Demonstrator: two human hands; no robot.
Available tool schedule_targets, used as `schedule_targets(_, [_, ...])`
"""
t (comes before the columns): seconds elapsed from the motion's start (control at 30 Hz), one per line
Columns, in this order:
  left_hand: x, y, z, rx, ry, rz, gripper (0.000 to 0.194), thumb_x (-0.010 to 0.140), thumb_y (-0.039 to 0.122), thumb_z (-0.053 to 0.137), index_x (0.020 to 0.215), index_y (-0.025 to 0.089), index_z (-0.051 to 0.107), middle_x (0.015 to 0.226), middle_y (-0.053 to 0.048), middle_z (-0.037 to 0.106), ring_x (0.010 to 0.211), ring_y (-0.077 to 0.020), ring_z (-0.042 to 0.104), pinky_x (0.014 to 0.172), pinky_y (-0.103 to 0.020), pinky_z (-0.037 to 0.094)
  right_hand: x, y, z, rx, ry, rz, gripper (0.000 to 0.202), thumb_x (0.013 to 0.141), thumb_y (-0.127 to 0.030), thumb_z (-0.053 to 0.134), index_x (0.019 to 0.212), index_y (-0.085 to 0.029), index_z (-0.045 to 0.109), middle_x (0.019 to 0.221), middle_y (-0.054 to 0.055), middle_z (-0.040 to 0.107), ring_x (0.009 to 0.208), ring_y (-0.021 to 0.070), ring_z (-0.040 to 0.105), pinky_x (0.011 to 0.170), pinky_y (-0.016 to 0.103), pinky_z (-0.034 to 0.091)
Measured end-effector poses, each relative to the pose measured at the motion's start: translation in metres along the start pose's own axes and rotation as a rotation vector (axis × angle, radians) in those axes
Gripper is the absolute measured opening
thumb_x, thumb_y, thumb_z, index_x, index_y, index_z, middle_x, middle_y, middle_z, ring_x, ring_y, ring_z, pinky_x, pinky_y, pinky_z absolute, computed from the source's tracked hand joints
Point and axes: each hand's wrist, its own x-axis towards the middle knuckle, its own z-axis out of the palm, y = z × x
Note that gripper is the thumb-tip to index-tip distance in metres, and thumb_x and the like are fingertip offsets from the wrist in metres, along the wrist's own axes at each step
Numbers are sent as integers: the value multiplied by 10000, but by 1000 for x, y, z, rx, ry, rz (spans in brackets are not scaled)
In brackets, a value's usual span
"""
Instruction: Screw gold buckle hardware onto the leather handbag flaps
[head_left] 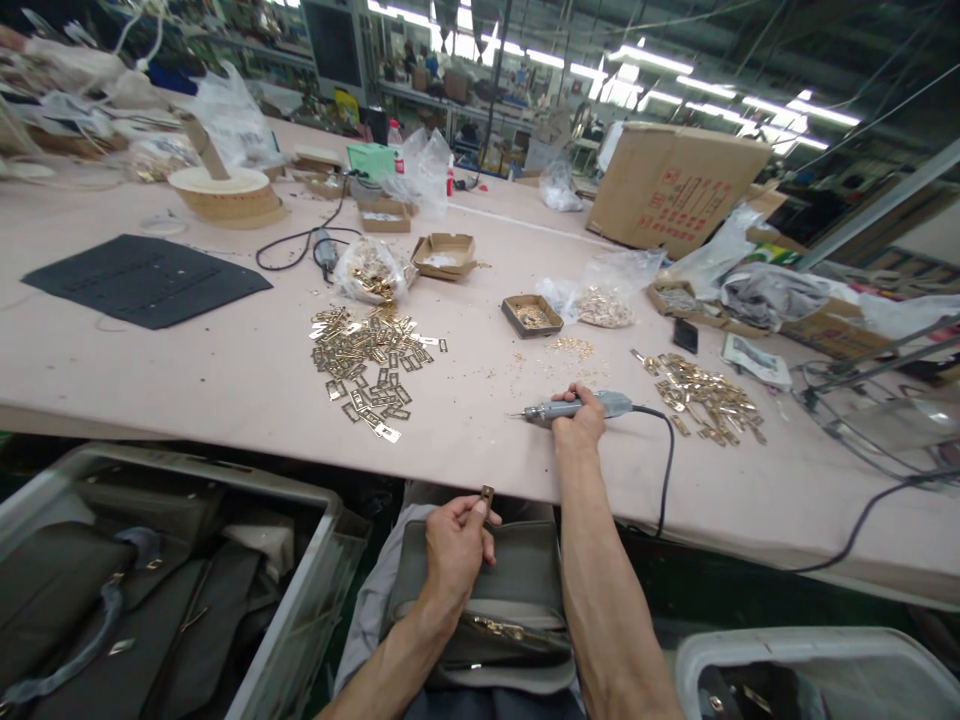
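Note:
My right hand (pixel 579 421) rests on the pink table (pixel 225 370) and grips a grey electric screwdriver (pixel 609 404), its tip pointing left and its black cord trailing right. My left hand (pixel 456 545) is below the table edge, over my lap. It pinches a small metal buckle plate (pixel 487 496) between thumb and fingers. A grey bag (pixel 517 585) with a gold zipper lies on my lap under that hand.
Gold metal plates lie in piles at centre left (pixel 371 370) and right (pixel 705 395). Small cardboard trays (pixel 532 315), plastic bags of hardware, a dark mat (pixel 146 280) and a big carton (pixel 675 185) sit on the table. Grey bins (pixel 172 580) holding bags flank my lap.

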Motion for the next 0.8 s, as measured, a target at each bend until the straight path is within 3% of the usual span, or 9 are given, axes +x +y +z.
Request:
schedule_targets(0.37, [1,-1,0,6,7,-7,351,820,460,680,786,110,689,525,-17,619,305,-92,439,323,-212,395,-3,6,5,18,49,-40,207,778,-34,633,808,-180,490,712,-50,600,485,74,507,453,189,520])
schedule_targets(0.8, [0,1,1,-32,10,-5,363,795,475,705,791,112,683,728,-77,716,314,-78,457,311,-220,397,1,7,6,12,114,-65,267,756,-33,639,808,-206,442,720,-45,610,476,87,515,433,205,532])
